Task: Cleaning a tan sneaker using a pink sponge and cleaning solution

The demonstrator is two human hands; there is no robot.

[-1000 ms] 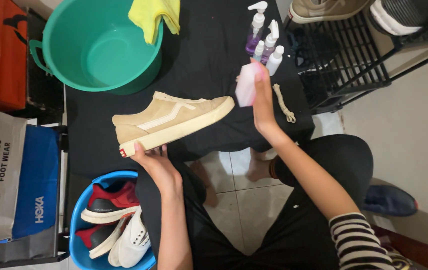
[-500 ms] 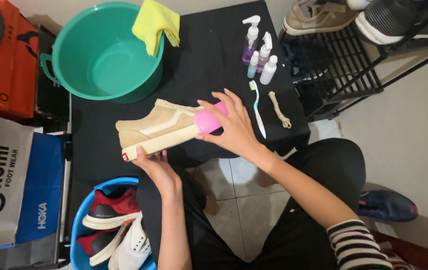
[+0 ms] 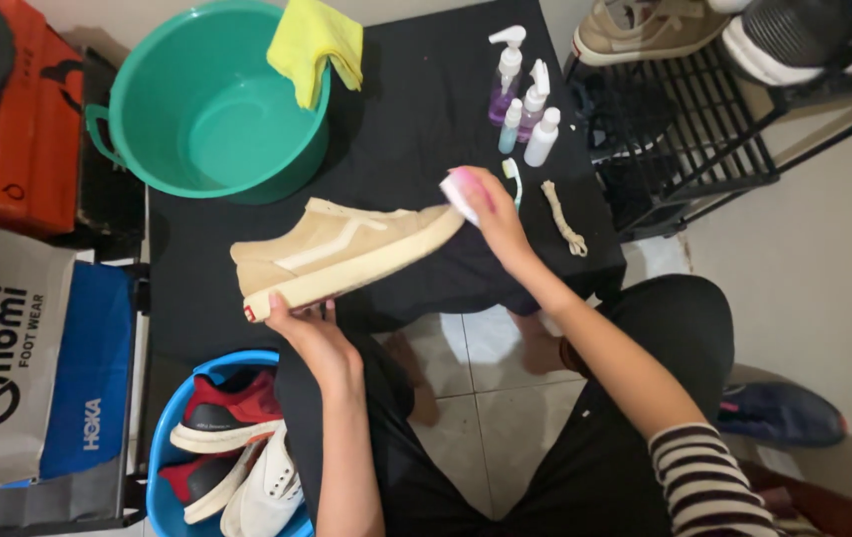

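Tan sneaker (image 3: pixel 341 251) held above the black bench (image 3: pixel 416 129), heel pinched in left hand (image 3: pixel 312 333); right hand (image 3: pixel 486 204), closed around pink-and-white sponge (image 3: pixel 461 189), now shifted from sneaker's side to its toe; cleaning apparently moving forward along sneaker; spray bottles (image 3: pixel 525 99) just beyond toe

Bare black table (image 3: pixel 426 109) lies open at twelve o'clock of the shoe (image 3: pixel 341 249), hemmed by basin (image 3: pixel 209 99) (eleven) and bottles (image 3: pixel 525 99) (one).
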